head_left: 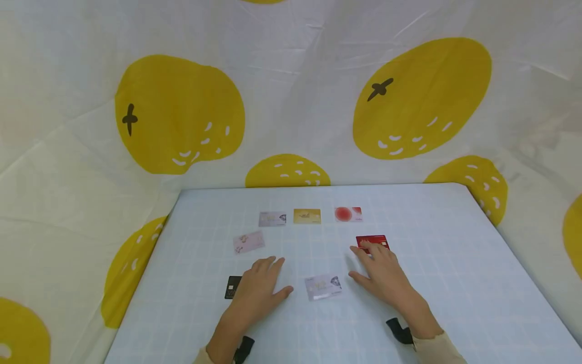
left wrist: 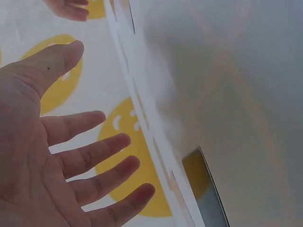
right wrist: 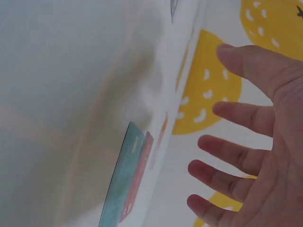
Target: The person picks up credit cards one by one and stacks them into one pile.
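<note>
My left hand [head_left: 256, 290] is spread above the table, partly covering a black card [head_left: 230, 287]. The left wrist view shows straight fingers [left wrist: 102, 158] holding nothing, with a dark card [left wrist: 206, 189] below. My right hand [head_left: 384, 275] hovers with fingers apart, its fingertips overlapping a red card [head_left: 379, 239]. In the right wrist view its palm is bare. A teal card [right wrist: 124, 172] and a reddish card [right wrist: 137, 177] lie beneath; the teal one is hidden in the head view. Between the hands lies a silver-lilac card [head_left: 323, 287].
Farther back lie a pale pink card [head_left: 248, 242], another silver-lilac card [head_left: 270, 219], a gold card [head_left: 306, 216] and a white card with a red circle [head_left: 348, 214]. A pale cloth covers the table [head_left: 454, 283]. Behind hangs a white curtain [head_left: 295, 101] printed with yellow fruit.
</note>
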A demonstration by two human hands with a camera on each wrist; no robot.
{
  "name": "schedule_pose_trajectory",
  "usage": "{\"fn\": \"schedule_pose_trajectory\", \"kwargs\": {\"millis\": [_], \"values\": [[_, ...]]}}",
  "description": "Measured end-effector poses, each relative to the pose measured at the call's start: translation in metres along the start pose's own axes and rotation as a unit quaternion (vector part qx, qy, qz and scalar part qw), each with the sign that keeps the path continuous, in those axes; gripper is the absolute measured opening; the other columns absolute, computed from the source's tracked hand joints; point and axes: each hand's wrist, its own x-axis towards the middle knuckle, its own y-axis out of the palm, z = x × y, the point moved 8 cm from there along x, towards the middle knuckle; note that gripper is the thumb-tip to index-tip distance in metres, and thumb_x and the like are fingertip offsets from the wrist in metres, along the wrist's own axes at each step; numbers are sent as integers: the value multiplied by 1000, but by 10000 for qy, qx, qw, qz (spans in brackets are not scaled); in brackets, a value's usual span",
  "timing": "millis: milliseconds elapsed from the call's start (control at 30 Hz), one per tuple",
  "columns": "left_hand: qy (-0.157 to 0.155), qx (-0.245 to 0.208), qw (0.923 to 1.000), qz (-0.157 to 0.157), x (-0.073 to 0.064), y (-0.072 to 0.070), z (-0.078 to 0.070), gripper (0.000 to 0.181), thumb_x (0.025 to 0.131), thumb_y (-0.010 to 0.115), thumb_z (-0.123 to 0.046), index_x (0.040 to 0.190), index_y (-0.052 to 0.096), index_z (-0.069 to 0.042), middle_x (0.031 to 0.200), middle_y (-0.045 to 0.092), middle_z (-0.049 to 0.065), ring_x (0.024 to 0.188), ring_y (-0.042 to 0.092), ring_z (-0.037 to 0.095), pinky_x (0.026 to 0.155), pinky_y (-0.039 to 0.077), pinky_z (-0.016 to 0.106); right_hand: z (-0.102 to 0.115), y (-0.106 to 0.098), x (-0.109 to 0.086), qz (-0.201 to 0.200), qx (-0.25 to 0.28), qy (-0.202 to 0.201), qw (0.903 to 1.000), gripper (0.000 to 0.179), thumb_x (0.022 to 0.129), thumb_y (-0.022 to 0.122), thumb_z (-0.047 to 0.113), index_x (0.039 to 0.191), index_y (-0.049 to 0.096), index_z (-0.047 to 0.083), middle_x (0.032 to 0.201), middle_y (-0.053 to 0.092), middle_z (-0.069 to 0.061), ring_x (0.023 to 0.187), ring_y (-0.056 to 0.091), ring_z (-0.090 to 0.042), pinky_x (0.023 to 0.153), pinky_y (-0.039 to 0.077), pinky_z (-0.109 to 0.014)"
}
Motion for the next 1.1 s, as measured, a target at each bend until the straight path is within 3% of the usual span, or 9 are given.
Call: {"fn": "schedule_pose_trajectory", "kwargs": {"millis": [333,500,633,833,1100], "values": [[412,121,9986,319,12,13,-24,73,90,66,-58,147,50,-15,152,41,11,136,41,34,104,41,52,12,17,5,669,508,-130,9964,63,79,85,39,133,63,15,123,61,-4,113,56,-25,94,50,-48],[646,377,9952,638,18,23,-41,73,90,66,-58,146,50,-14,145,49,10,130,48,31,97,48,47,22,25,6,997,686,-323,9921,62,79,85,39,132,64,16,122,61,-2,107,59,-20,90,53,-41],[660,609,9915,941,21,36,-50,71,90,67,-57,144,53,-13,136,56,9,121,54,28,92,51,43,31,32,7,1202,512,-509,9901,58,80,84,40,130,65,15,119,62,-2,106,59,-22,93,50,-46],[702,995,9892,819,26,44,-54,67,89,70,-55,138,56,-11,126,59,8,111,57,26,86,53,39,36,36,9,1261,135,-715,9893,56,80,84,41,126,66,16,116,63,-1,105,57,-22,97,46,-51],[817,1293,9852,770,27,40,-58,62,86,73,-56,129,62,-12,118,58,8,103,56,25,79,53,37,35,37,12,1321,162,-671,9888,50,78,86,40,119,69,18,114,63,1,105,56,-22,101,42,-54]]}}
